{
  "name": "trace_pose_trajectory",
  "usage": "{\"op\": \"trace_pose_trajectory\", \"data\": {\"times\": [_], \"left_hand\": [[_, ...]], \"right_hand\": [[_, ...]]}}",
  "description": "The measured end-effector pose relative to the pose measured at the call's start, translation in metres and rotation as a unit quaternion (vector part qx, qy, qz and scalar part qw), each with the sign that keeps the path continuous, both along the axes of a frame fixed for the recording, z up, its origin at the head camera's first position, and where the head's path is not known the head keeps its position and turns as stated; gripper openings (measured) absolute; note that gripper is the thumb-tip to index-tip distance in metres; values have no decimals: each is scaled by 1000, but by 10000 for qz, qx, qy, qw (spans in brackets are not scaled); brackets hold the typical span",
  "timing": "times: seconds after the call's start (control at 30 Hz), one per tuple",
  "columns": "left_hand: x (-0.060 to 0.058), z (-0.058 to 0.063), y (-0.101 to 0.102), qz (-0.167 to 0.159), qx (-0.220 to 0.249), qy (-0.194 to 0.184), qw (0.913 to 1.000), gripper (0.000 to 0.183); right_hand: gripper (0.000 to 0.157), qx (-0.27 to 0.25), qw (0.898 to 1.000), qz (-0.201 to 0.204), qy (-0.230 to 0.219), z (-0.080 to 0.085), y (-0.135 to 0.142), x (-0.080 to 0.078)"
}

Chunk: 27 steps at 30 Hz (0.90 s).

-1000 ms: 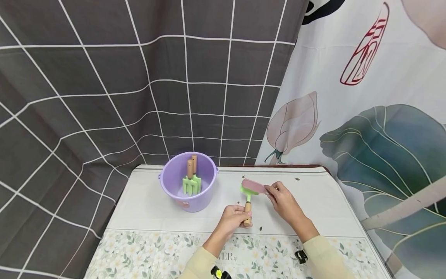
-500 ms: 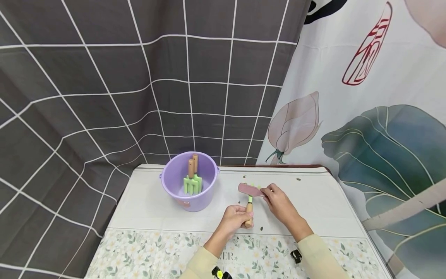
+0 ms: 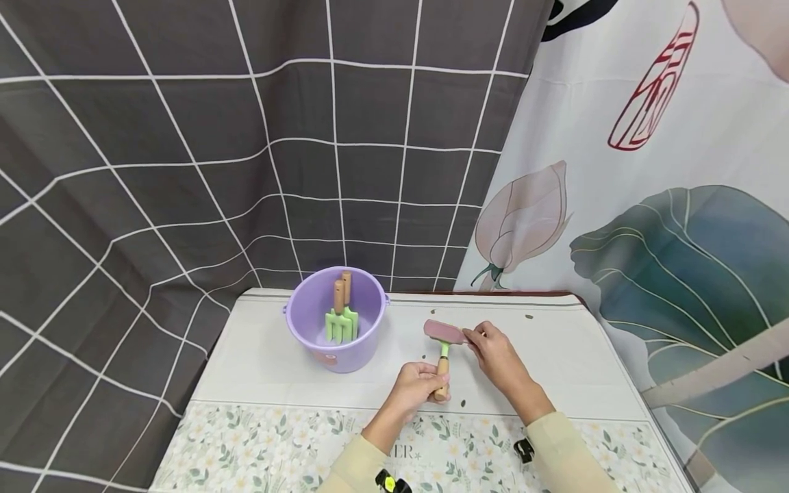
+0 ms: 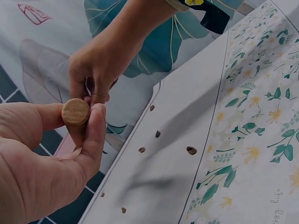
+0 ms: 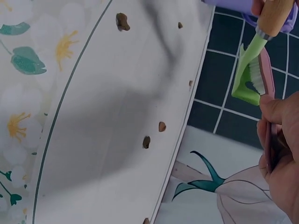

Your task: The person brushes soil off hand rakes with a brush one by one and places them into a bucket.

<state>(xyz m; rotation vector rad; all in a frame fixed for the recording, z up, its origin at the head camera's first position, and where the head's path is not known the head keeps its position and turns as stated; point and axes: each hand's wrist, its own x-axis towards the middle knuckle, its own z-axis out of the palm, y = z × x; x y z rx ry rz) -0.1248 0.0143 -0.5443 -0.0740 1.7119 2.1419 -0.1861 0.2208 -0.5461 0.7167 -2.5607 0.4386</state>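
My left hand (image 3: 414, 389) grips the wooden handle (image 3: 442, 385) of a small green garden trowel, thumb and fingers round it. In the left wrist view the handle's round end (image 4: 75, 111) faces the camera. A pink brush (image 3: 442, 331) is pinched by my right hand (image 3: 501, 361) and lies across the trowel's head, hiding most of it in the head view. Seen from the right wrist, the brush's pale bristles (image 5: 256, 74) face into the green trowel head (image 5: 245, 89) and appear to touch it. Both tools are held above the table.
A purple bucket (image 3: 348, 357) stands at the table's back left, with a green toy fork (image 3: 337, 327) and another wooden-handled green tool inside. Several small brown bits (image 5: 146, 142) lie scattered on the white tablecloth (image 3: 246, 363). Curtains hang behind the table.
The brush has shifted slightly left over the trowel's head, and now covers more of it. The trowel's handle has stayed nearly in place in the left hand.
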Motion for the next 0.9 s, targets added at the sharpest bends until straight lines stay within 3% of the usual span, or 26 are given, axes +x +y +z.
{"op": "trace_pose_trajectory", "data": {"times": [0.43,0.63,0.9], "left_hand": [[2,0,1,30,-8,-18,10000,28],[5,-3,1,77,-12,-87,9999,28],[4,-3,-2,199,-20,-107,9997,28]], "right_hand": [[26,-130,9998,-134,-95,-1,0,1],[29,-232,9988,-429,-64,4,3,0],[31,-249,9970,-601,-426,11,9,1]]}}
